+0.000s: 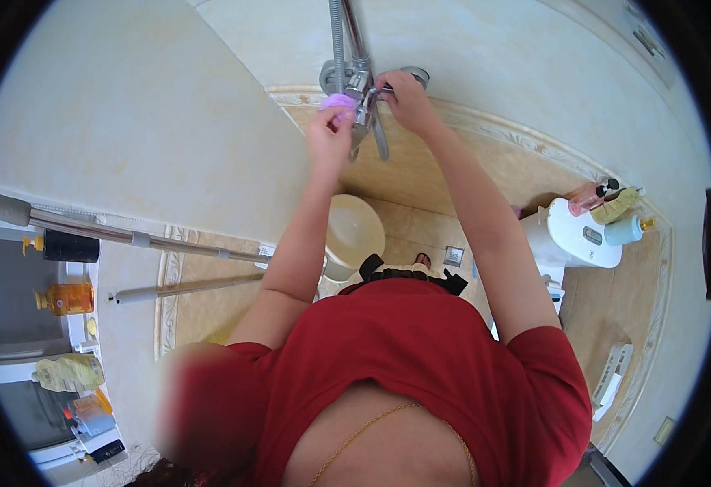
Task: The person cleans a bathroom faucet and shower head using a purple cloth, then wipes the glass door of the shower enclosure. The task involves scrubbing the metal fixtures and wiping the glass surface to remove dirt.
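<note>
Shower mixer point(362, 115) in chrome sits on the wall point(485, 65). Left hand point(329, 136) pinches a purple cloth point(337, 103) against its left side; right hand point(406, 99) curls fingers at its right; whether they grasp it, I cannot tell. Keeping the cloth snug to curved metal would likely work best. A cream bucket point(358, 217) stands below.

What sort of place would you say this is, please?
Most likely a bathroom, judging by the chrome mixer tap, the ribbed shower hose and the square floor drain.
</note>
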Motion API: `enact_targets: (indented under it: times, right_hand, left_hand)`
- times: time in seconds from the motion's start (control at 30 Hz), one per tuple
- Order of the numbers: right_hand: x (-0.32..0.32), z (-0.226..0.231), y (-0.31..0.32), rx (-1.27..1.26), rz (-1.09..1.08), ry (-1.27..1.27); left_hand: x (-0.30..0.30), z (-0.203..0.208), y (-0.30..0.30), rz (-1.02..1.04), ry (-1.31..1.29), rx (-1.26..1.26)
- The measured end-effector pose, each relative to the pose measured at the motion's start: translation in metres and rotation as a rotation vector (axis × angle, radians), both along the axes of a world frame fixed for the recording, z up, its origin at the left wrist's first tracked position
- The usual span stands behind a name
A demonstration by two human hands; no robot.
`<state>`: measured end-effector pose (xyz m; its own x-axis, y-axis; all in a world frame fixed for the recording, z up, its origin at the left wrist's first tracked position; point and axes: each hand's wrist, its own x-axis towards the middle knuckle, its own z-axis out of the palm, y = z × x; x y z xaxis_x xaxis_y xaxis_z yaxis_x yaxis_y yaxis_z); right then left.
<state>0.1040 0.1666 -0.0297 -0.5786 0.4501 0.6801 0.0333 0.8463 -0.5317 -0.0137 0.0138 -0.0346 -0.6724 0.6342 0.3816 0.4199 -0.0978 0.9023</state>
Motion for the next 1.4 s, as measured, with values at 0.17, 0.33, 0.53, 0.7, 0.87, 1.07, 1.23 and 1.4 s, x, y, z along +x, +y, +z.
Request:
enact_targets:
  times: [0.17, 0.33, 0.53, 0.7, 0.87, 1.07, 1.23, 1.4]
  right_hand:
    - [-0.001, 0.001, 0.003, 0.022, -0.003, 0.017]
    - [0.001, -0.001, -0.002, 0.009, -0.024, 0.019]
    - [0.000, -0.003, -0.004, 0.068, 0.013, 0.075]
    - [0.002, 0.003, -0.002, 0.053, 0.018, 0.033]
    - [0.001, -0.002, 0.000, 0.046, 0.004, 0.038]
    - [0.001, -0.004, 0.000, 0.073, 0.010, 0.036]
    - [0.002, -0.004, 0.002, 0.082, 0.036, 0.037]
    - [0.000, -0.004, 0.003, 0.079, 0.038, 0.050]
  left_hand:
    - [-0.025, -0.002, -0.020, -0.030, 0.004, -0.073]
    - [0.028, 0.000, -0.039, -0.030, 0.231, 0.108]
    - [0.040, -0.014, -0.021, 0.081, 0.302, 0.136]
    - [0.029, -0.030, -0.018, 0.075, 0.200, 0.085]
    - [0.037, -0.007, -0.011, 0.033, 0.071, 0.135]
    - [0.033, -0.007, -0.019, 0.064, 0.227, 0.085]
    - [0.027, -0.027, -0.025, 0.059, 0.232, 0.036]
    - [0.041, 0.001, -0.017, 0.092, 0.134, 0.077]
